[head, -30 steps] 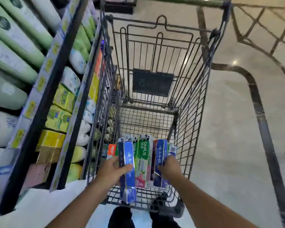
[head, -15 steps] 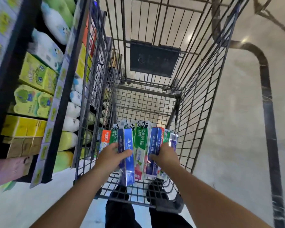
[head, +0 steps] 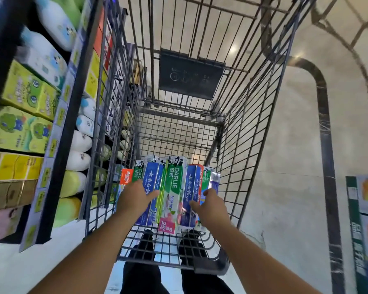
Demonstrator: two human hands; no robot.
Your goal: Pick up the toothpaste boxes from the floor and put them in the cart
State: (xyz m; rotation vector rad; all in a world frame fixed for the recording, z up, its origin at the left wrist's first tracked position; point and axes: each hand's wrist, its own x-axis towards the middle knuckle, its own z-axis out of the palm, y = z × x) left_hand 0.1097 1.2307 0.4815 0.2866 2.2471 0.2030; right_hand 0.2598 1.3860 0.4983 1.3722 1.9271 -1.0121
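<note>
I see the glossy cardboard boxes [head: 172, 194] lying side by side on the wire-grid floor of the cart [head: 238, 128], at its near end. My left hand [head: 136, 198] rests flat on a blue box, fingers loose; my right hand [head: 210, 203] touches another, fingers relaxed, gripping nothing.

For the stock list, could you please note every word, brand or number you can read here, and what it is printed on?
"DARLIE": green toothpaste box in the cart, between the hands.
"DAR", cut off: second green box behind the left hand.
"25": pink end of the first green box.
Chinese script on the blue boxes, orange box, shelf packs and price tags: too blurred to read.
Dark cart plaque: only faint symbols.
</note>
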